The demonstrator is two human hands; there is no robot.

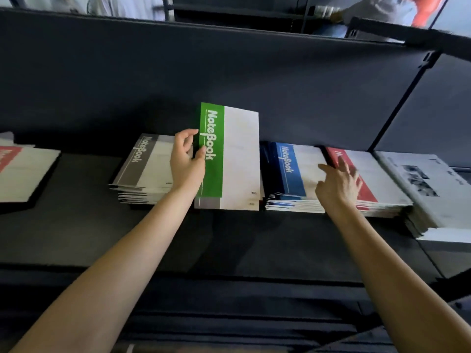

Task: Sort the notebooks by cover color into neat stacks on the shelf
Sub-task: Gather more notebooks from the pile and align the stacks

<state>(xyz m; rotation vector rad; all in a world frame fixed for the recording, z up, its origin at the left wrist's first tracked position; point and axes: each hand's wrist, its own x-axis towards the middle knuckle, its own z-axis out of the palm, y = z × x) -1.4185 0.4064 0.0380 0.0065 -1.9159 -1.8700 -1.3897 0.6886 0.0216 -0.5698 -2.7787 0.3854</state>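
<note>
My left hand (pixel 186 161) grips the spine edge of a green notebook (pixel 229 154), which is tilted up over a grey-banded notebook (pixel 224 203) lying beneath it. Left of it lies a stack of grey notebooks (pixel 146 166). To the right are a stack of blue notebooks (pixel 290 174) and a stack of red notebooks (pixel 374 182). My right hand (pixel 337 184) hovers with spread fingers over the seam between the blue and red stacks, slightly blurred. All stacks lie on the dark shelf (pixel 229 240).
A red notebook (pixel 23 169) lies alone at the far left of the shelf. White printed booklets (pixel 428 184) are piled at the far right. A dark back panel (pixel 229 80) rises behind the stacks. People stand beyond the shelf top.
</note>
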